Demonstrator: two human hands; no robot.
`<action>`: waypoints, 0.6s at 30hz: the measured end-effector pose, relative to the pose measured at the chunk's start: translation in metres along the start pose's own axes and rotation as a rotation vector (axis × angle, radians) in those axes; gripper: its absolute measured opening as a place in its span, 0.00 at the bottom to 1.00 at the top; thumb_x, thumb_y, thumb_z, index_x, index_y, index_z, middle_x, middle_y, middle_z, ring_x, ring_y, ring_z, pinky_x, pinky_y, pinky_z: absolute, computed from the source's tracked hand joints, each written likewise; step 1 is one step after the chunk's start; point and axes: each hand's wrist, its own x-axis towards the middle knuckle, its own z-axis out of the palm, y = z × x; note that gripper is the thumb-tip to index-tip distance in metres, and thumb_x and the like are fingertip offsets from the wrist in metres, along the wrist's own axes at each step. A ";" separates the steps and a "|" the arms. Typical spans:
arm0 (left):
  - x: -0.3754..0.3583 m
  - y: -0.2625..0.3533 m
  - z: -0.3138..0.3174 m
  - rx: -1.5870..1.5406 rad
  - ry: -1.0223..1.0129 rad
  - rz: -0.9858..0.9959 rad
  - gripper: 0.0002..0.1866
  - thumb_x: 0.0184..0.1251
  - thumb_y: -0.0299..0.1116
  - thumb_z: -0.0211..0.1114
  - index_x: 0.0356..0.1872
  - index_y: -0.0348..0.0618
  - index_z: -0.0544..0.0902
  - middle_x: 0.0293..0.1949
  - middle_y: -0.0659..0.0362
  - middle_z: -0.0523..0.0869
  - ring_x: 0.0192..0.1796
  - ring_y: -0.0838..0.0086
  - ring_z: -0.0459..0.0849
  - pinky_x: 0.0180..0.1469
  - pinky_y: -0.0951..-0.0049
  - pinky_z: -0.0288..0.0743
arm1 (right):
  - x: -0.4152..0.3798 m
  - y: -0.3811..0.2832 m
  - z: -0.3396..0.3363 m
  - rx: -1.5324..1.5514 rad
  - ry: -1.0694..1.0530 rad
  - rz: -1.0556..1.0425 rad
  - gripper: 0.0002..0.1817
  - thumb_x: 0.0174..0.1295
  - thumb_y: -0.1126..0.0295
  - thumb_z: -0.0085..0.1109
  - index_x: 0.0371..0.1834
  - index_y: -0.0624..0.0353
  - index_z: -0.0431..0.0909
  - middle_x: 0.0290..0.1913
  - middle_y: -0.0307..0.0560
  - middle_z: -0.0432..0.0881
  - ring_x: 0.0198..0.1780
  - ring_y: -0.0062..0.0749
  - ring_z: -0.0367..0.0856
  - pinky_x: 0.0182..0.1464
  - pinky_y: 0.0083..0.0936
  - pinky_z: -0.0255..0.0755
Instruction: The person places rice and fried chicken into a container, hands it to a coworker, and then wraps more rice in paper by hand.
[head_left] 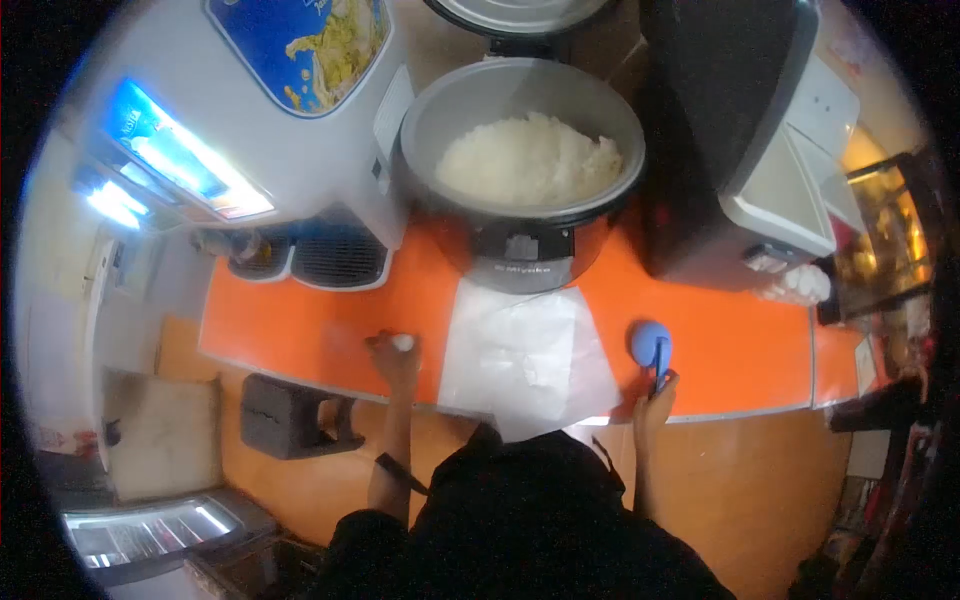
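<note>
Fingers of my right hand (pixel 657 392) are wrapped round the handle of a blue scoop (pixel 648 343), whose rounded bowl is over the right of the orange counter. My left hand (pixel 393 362) is closed on a small white round thing (pixel 402 342), too small to identify. Between my hands, white paper sheets (pixel 520 360) lie overlapping on the counter, their lower edge hanging past its front. Behind the paper stands an open rice cooker (pixel 520 245) with a heap of white rice (pixel 530 160) inside.
A drink dispenser (pixel 300 160) with a lit panel stands at the left, its black drip tray (pixel 340 262) in front. To the cooker's right is a large dark machine (pixel 720 130). A dark stool (pixel 280 415) sits below the counter's front edge (pixel 330 384).
</note>
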 end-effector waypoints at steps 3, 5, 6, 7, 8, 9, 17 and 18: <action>-0.027 0.036 0.008 0.468 0.383 0.107 0.44 0.52 0.56 0.72 0.64 0.38 0.68 0.62 0.39 0.67 0.63 0.44 0.68 0.62 0.39 0.64 | 0.007 -0.065 -0.016 0.281 0.130 -0.221 0.19 0.71 0.65 0.51 0.59 0.62 0.63 0.37 0.53 0.77 0.35 0.34 0.76 0.38 0.30 0.69; -0.055 0.035 0.043 0.015 0.022 0.397 0.50 0.54 0.64 0.68 0.71 0.42 0.61 0.70 0.39 0.61 0.72 0.42 0.58 0.68 0.32 0.48 | 0.035 -0.140 -0.055 0.349 -0.023 -0.130 0.21 0.72 0.62 0.52 0.60 0.64 0.63 0.37 0.49 0.79 0.37 0.28 0.76 0.39 0.26 0.70; -0.074 0.065 0.035 -0.001 -0.177 0.532 0.53 0.52 0.67 0.66 0.73 0.45 0.59 0.73 0.42 0.56 0.74 0.42 0.51 0.69 0.31 0.42 | 0.058 -0.169 -0.061 0.441 0.017 -0.268 0.20 0.73 0.61 0.51 0.59 0.64 0.64 0.36 0.46 0.80 0.36 0.26 0.75 0.38 0.24 0.70; -0.087 0.091 0.023 -0.020 -0.378 0.668 0.55 0.51 0.71 0.65 0.75 0.47 0.57 0.76 0.44 0.51 0.77 0.42 0.44 0.70 0.29 0.37 | 0.083 -0.202 -0.066 0.533 0.060 -0.407 0.20 0.73 0.60 0.51 0.58 0.64 0.65 0.35 0.44 0.80 0.35 0.24 0.75 0.37 0.23 0.70; -0.090 0.088 0.026 0.017 -0.437 0.686 0.56 0.50 0.72 0.64 0.75 0.50 0.56 0.76 0.46 0.50 0.77 0.43 0.41 0.70 0.29 0.35 | 0.098 -0.260 -0.081 0.466 0.164 -0.662 0.17 0.73 0.61 0.51 0.55 0.63 0.68 0.34 0.46 0.81 0.33 0.26 0.77 0.35 0.26 0.71; -0.093 0.082 0.029 0.054 -0.496 0.705 0.56 0.49 0.73 0.64 0.76 0.53 0.56 0.77 0.48 0.48 0.78 0.43 0.38 0.70 0.29 0.33 | 0.121 -0.305 -0.095 0.239 0.171 -0.845 0.16 0.73 0.59 0.52 0.51 0.62 0.70 0.35 0.52 0.82 0.32 0.35 0.82 0.34 0.29 0.72; -0.019 0.042 0.021 0.193 -0.723 0.752 0.62 0.39 0.73 0.70 0.77 0.64 0.52 0.79 0.55 0.42 0.79 0.44 0.34 0.70 0.28 0.28 | 0.239 -0.462 0.105 -0.897 -0.014 -1.185 0.12 0.58 0.70 0.58 0.41 0.66 0.82 0.32 0.53 0.86 0.34 0.42 0.88 0.33 0.33 0.82; -0.013 0.044 0.019 0.199 -0.729 0.744 0.62 0.39 0.72 0.71 0.77 0.65 0.52 0.79 0.54 0.41 0.78 0.42 0.34 0.69 0.26 0.30 | 0.251 -0.455 0.144 -0.923 0.160 -1.191 0.12 0.57 0.70 0.59 0.41 0.66 0.82 0.31 0.51 0.86 0.34 0.37 0.88 0.30 0.30 0.81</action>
